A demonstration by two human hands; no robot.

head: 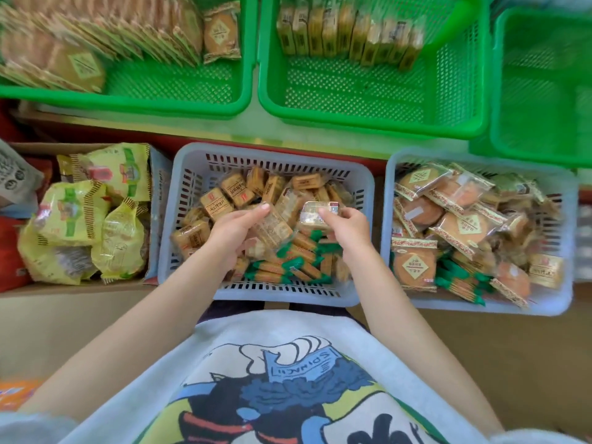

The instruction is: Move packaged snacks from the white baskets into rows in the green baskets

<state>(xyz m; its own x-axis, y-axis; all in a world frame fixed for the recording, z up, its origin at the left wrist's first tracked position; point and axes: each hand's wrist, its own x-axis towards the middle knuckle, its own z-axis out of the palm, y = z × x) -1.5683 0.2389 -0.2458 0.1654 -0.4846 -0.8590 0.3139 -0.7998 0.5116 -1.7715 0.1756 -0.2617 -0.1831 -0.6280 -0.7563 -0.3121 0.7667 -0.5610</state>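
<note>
Two snack packs are being picked from the middle white basket (pixel 192 161): one is held by the left hand (pixel 237 229), one pinched by the right hand (pixel 347 224). Next, both are to be lined up in the green basket (pixel 368 123) at twelve o'clock.

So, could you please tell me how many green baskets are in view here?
3. A left green basket at top left holding round snack packs, a middle green basket with a row of small packs, and a right green basket cut off by the frame edge; more may lie beyond.
</note>
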